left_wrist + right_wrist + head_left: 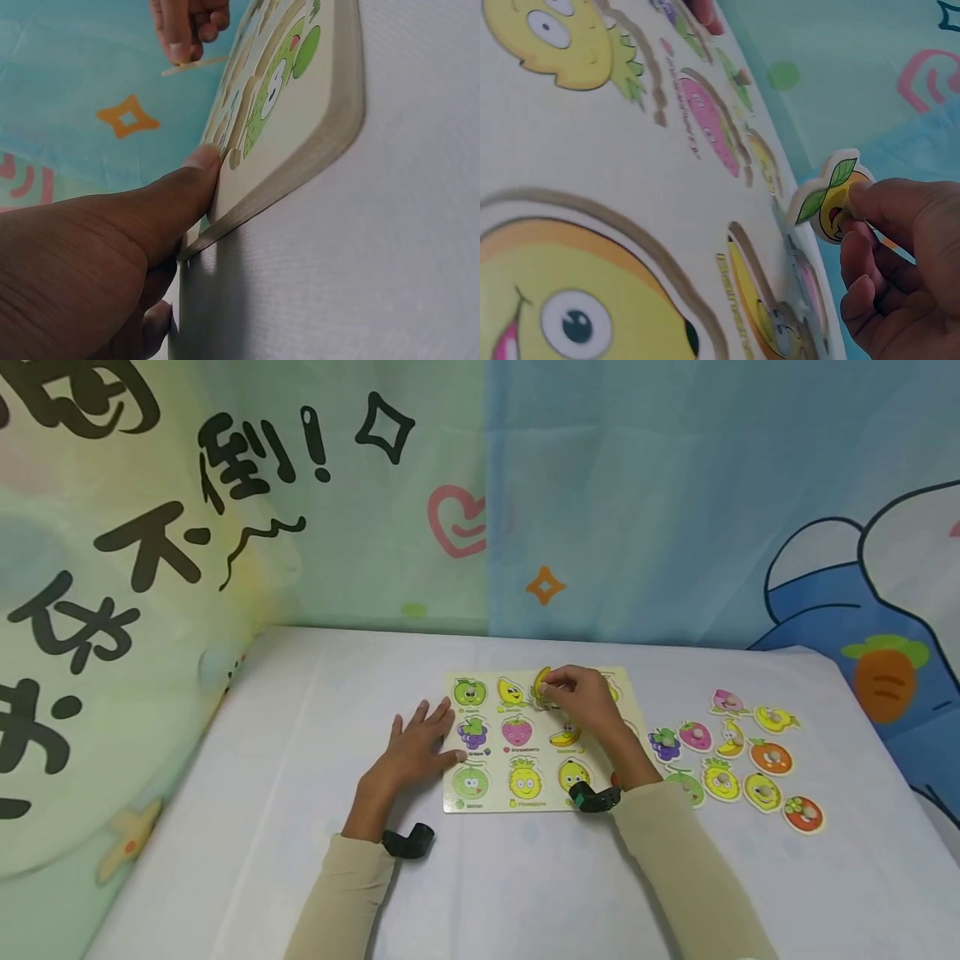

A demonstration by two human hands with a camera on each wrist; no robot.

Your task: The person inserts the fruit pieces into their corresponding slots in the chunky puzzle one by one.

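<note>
A fruit puzzle board [549, 764] lies flat on the white table, with printed recesses such as apple, grape, strawberry and pineapple. Thumb and fingers of my right hand [581, 693] pinch a yellow fruit puzzle piece with green leaves [832, 196] by its small knob. That piece is tilted on edge over the board's far row, as the right wrist view shows. My left hand [414, 750] lies at the board's left edge with spread fingers. Its thumb [187, 184] rests on the board's rim. My right hand and forearm cover part of the board's right side.
Several loose fruit pieces lie right of the board, among them grape [664, 744], banana [731, 739], orange [771, 757], pineapple [722, 782] and tomato [803, 815]. A printed cloth backdrop [637, 527] rises behind the table [330, 693].
</note>
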